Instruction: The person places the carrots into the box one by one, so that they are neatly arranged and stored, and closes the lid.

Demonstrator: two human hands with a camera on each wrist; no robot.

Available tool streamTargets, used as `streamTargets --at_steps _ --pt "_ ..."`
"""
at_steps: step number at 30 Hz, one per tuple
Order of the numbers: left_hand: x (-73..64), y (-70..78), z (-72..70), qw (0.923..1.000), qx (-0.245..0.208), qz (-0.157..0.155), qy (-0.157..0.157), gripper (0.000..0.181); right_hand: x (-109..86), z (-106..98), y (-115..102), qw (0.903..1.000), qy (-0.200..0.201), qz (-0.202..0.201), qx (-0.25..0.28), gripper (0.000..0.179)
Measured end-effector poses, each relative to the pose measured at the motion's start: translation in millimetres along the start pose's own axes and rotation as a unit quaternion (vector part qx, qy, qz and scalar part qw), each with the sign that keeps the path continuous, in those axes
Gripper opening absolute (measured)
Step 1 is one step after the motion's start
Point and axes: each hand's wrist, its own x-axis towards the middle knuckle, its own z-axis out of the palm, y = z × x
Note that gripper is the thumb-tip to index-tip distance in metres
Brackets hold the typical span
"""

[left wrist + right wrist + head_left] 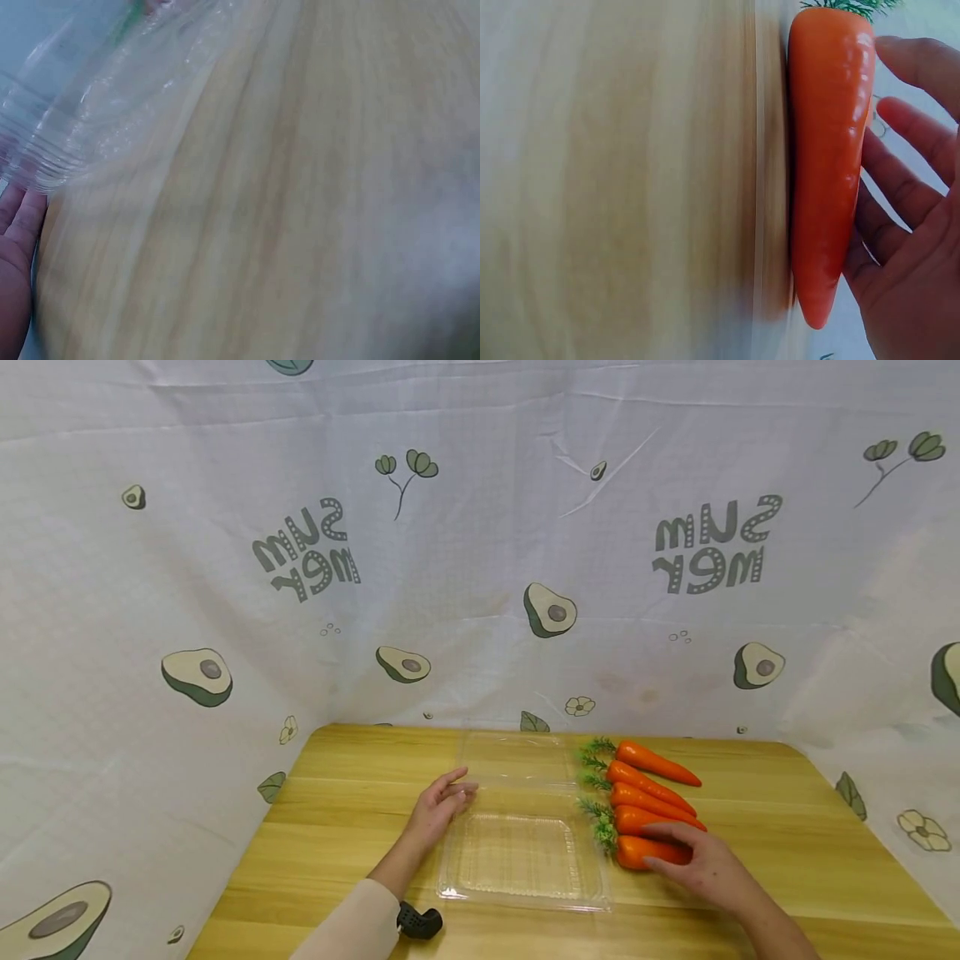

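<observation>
A clear plastic clamshell box (517,900) lies with its lid (516,735) folded back behind its base. My left hand (435,814) is at the box's left side by the hinge, fingers loosely bent; in the left wrist view its fingers (22,214) are partly behind the plastic, so contact is unclear. Several orange carrots (656,763) with green tops lie in a row right of the box. Over the nearest carrot (829,150) my right hand (705,864) is spread, fingers on its far side and thumb close to its leafy end. No firm hold shows.
The wooden table (337,877) meets a white cloth (465,568) with avocado prints at the back and sides. A black strap piece (420,921) is at my left wrist, near the box's front left corner.
</observation>
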Motion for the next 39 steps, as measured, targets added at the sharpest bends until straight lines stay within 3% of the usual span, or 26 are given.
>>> streamTargets --at_steps 13,26,33,39 --pt "2.7 -1.0 8.5 0.9949 -0.089 -0.017 0.043 0.047 2.3 4.0 -2.6 0.9985 -0.042 -0.025 -0.023 0.057" --pt "-1.0 -2.2 8.5 0.9934 -0.097 -0.013 0.059 0.047 5.0 3.7 -5.1 0.9977 -0.057 -0.014 -0.033 0.057" --pt "-2.8 -6.0 6.1 0.9946 -0.093 0.003 0.045 0.05 3.5 4.9 -5.7 0.998 -0.046 -0.021 -0.039 0.057" --pt "-3.5 -5.7 5.5 0.9953 -0.086 0.0 0.045 0.051 4.1 2.3 -4.2 0.9982 -0.05 0.0 -0.034 0.06"
